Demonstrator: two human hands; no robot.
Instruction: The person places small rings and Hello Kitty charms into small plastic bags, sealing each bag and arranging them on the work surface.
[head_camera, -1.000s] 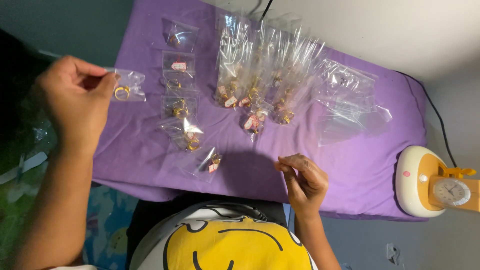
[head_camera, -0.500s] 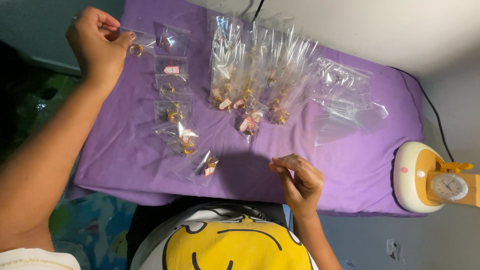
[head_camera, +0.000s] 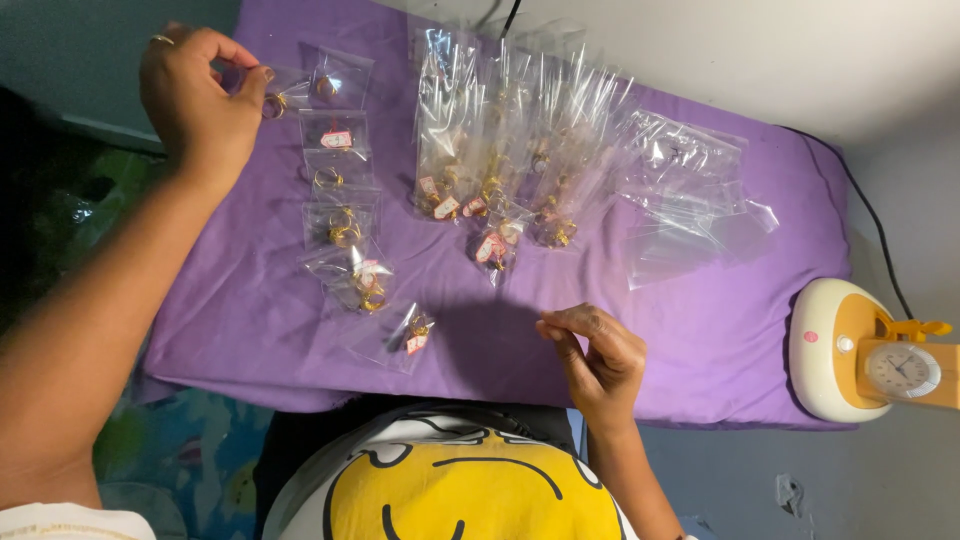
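Observation:
My left hand (head_camera: 195, 100) is stretched to the far left of the purple cloth (head_camera: 700, 330) and pinches a small clear bag holding a gold ring (head_camera: 272, 98), right beside another ring bag (head_camera: 335, 85). A column of several small jewellery bags (head_camera: 340, 225) runs down from there to a bag with a red tag (head_camera: 408, 338). My right hand (head_camera: 598, 365) hovers near the front edge of the cloth, fingers curled together, with nothing visible in it.
A heap of tall clear bags with tagged gold pieces (head_camera: 500, 150) lies at the cloth's middle back. Empty flat clear bags (head_camera: 690, 200) lie to its right. A white and yellow device with a clock face (head_camera: 870, 350) sits at the right edge, its black cable (head_camera: 875, 230) behind it.
My left hand has carried the ring bag from the left side up and forward to the far left of the cloth, above the column. My right hand has stayed almost still.

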